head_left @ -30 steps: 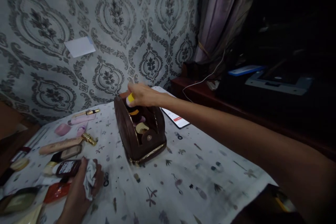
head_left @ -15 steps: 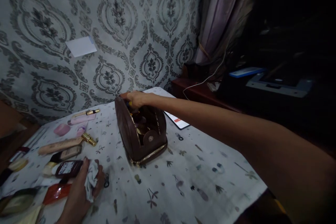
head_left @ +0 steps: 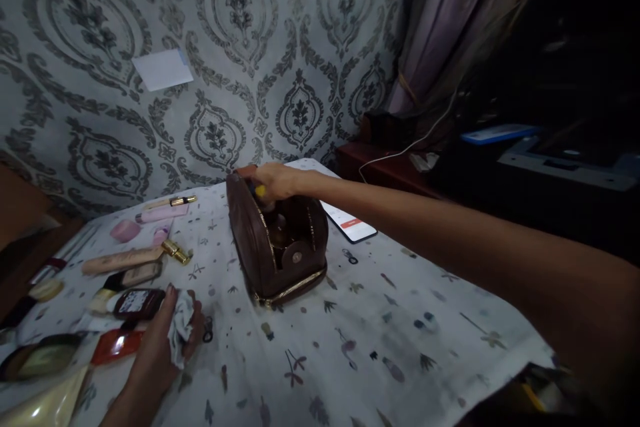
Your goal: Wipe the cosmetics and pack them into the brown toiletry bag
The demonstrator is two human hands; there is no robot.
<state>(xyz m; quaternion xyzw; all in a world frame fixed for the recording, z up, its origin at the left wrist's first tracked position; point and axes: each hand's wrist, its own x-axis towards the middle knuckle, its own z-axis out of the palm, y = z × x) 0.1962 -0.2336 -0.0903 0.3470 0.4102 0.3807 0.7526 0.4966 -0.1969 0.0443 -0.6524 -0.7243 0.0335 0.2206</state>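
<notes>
Since the first frame, the right hand [head_left: 277,183] has sunk lower into the 12 o'clock end of the brown bag [head_left: 247,240], and the whole view has slid slightly. The bag stands unzipped near the middle of the scene, on a patterned cloth [head_left: 390,320]. The right fingers are curled, with a yellow thing [head_left: 260,191] beside them; I cannot tell whether they grip it. At the bag's 8 o'clock, the left hand [head_left: 158,348] is closed around a crumpled white rag [head_left: 181,327], its thumb by a dark bottle [head_left: 140,305].

The bag could tip or skid if the right wrist leaned on its side, and the bottle might roll if the left hand shifted. The right fingertips are hidden, the bag's contents are mostly lost in shadow, and a pale tube [head_left: 47,403] at 7 o'clock is cut off by the frame.
</notes>
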